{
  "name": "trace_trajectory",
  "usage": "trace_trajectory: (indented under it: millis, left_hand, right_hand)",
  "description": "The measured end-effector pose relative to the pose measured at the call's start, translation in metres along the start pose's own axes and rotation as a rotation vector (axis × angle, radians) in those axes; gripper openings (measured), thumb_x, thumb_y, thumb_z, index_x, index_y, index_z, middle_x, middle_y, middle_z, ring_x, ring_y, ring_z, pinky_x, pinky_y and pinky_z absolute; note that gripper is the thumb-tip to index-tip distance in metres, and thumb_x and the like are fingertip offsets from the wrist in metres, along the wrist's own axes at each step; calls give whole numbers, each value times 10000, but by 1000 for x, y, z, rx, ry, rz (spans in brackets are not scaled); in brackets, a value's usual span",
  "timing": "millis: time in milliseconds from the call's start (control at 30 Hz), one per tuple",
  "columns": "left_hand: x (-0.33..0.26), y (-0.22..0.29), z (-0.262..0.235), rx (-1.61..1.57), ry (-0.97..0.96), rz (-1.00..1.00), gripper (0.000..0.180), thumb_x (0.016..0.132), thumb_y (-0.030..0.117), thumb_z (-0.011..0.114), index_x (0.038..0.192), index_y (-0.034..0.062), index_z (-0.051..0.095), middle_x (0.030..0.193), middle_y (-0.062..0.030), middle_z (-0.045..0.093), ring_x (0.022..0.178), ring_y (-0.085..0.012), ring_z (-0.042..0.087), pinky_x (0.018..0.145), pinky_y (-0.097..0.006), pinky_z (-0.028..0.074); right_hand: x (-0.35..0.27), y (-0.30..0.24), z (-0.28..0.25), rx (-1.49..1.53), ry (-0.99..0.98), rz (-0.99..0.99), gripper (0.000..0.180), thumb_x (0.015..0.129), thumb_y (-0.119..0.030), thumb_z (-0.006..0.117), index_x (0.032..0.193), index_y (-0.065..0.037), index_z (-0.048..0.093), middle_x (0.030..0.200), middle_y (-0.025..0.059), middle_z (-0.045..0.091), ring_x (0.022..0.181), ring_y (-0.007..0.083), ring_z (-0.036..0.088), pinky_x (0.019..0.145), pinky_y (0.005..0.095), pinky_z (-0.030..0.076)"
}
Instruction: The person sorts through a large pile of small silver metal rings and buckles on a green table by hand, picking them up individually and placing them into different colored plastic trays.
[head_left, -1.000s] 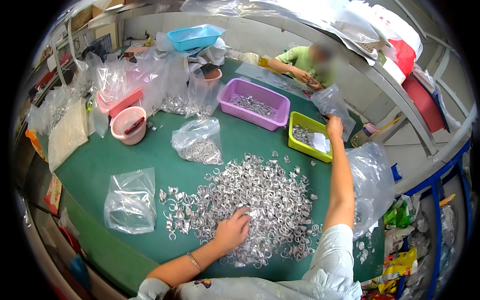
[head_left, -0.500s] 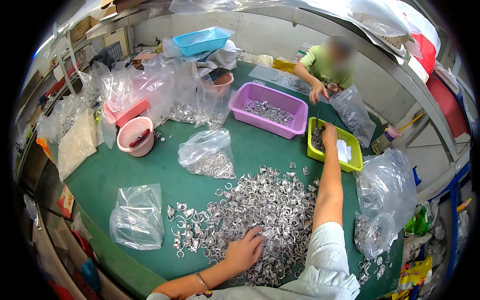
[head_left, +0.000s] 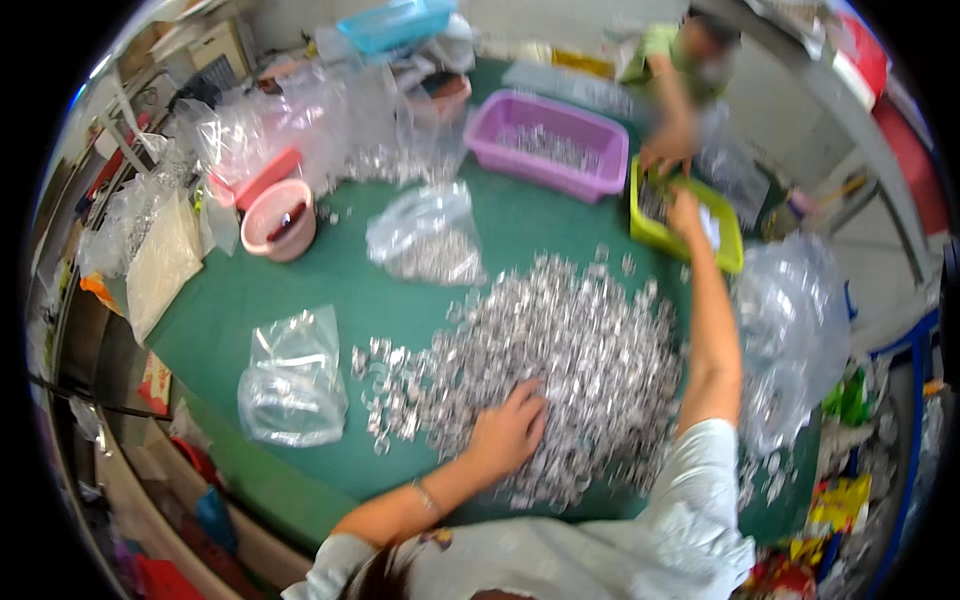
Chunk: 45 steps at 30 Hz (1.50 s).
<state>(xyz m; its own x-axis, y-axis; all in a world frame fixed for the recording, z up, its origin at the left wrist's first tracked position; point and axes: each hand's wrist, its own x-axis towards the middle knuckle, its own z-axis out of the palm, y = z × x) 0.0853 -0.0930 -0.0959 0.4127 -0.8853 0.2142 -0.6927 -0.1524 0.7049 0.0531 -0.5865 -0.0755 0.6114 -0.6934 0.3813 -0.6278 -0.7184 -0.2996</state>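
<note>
A wide heap of small silvery metal rings [head_left: 570, 360] covers the table in front of me. My left hand [head_left: 508, 432] lies on the near side of this heap, fingers stretched over the rings and somewhat apart. My right arm reaches far forward to a lime-green basket [head_left: 652, 231]. Over its near edge, my right hand [head_left: 686, 214] dips inside beside something white; its fingertips are hidden and blurred. A co-worker's hand [head_left: 665, 155] is at the same basket's far side.
A purple basket [head_left: 540, 172] holding metal pieces stands beyond the heap. Left of it are a clear bag of rings [head_left: 430, 245], a pink bowl [head_left: 280, 248] with a red-handled tool, and a flat clear bag [head_left: 295, 390]. Large plastic bags [head_left: 795, 310] crowd the right edge.
The whole view has shifted, so the table sits higher in the picture. The co-worker's hand has come down to the green basket. Both my hands stay at the same places.
</note>
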Motion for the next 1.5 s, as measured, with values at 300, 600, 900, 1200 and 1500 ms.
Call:
trace_trajectory:
  millis: [300,600,900,1200,1500]
  left_hand:
    - [-4,1,-3,-21,158,59,144,786,112,585,929,107,600,1019,-70,561,598,-315,599,538,-409,487]
    - [-12,1,-16,73,244,71,81,799,68,600,870,63,639,818,-57,601,605,-271,590,546,-354,460]
    - [-13,15,-37,-1410,-113,-575,215,886,109,523,1064,7,592,844,-7,566,598,-58,441,557,-216,408]
    - [-36,8,-39,-756,-46,-305,229,837,68,573,1056,4,595,859,-47,603,713,-148,573,618,-294,466]
    - [42,17,2,434,-86,70,224,707,162,687,890,55,616,912,-115,597,781,-320,620,646,-427,504]
  right_hand:
    - [-254,-177,-94,233,-381,-407,326,800,-172,615,1086,-20,573,1152,163,539,1098,328,486,940,394,387]
    - [-332,-175,-102,160,-228,-294,266,783,-124,622,1032,-39,586,1109,98,553,1067,305,492,904,391,385]
    - [-277,-168,-55,-10,16,-366,132,750,-23,572,859,-48,643,1021,83,563,971,279,505,857,389,379]
    - [-303,-167,-70,770,-152,270,247,848,-52,470,1082,-19,542,945,70,558,723,117,563,643,259,452]
    - [-309,-206,-50,45,-49,-339,206,769,-106,547,960,-84,620,878,119,499,891,277,486,742,392,383]
